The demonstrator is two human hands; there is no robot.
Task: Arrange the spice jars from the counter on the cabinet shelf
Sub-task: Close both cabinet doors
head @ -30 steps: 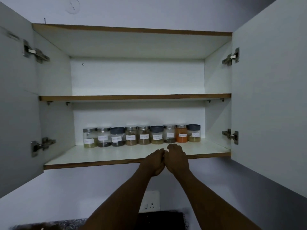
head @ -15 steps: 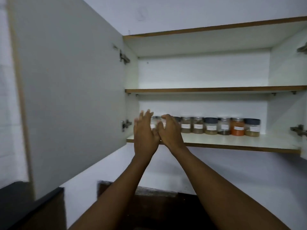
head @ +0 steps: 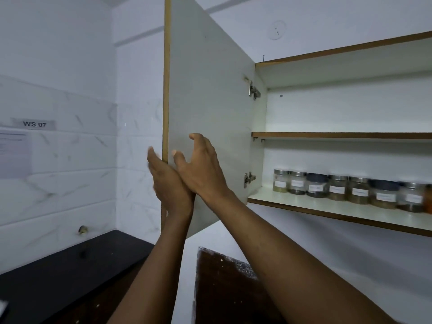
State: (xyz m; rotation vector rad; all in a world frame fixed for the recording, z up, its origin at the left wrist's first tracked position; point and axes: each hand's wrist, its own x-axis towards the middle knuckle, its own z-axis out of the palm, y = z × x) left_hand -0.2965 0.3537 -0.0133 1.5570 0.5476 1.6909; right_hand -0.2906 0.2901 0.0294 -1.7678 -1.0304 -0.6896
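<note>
Both hands, left [head: 171, 185] and right [head: 201, 167], fingers relaxed, holding nothing, flank the door [head: 210, 101] edge; we should swing it shut slowly, jars [head: 339, 189] shelved.

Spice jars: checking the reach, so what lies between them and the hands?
In the head view, only the bare inner face of the open cabinet door and its lower hinge.

Matt white laminate cabinet door [head: 210, 108] with wood edging, clear spice jars [head: 336, 187] with shiny metal lids and paper labels beside the door, glossy marbled wall tiles [head: 70, 183]
</note>
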